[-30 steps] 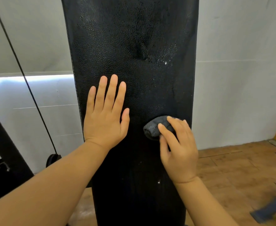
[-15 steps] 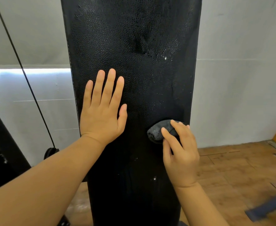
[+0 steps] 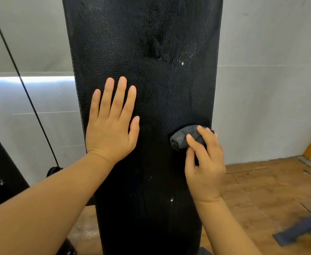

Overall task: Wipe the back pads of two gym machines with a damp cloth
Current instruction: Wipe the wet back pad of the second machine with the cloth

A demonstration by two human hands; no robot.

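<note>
Black pebbled-vinyl back pad (image 3: 151, 107) fills the middle of the frame, standing upright. Her left hand (image 3: 112, 126) lies spread flat on it at centre left, steadying it. Her right hand (image 3: 204, 162) pinches a balled dark grey cloth (image 3: 183, 138) against the pad's right edge. I'd say overlapping strokes with firm pressure should lift the white specks.

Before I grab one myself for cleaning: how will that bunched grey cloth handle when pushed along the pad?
The cloth is probably soft and floppy: it bunches under the right hand. Likely light. It may drag slightly on the pebbled back pad.
</note>
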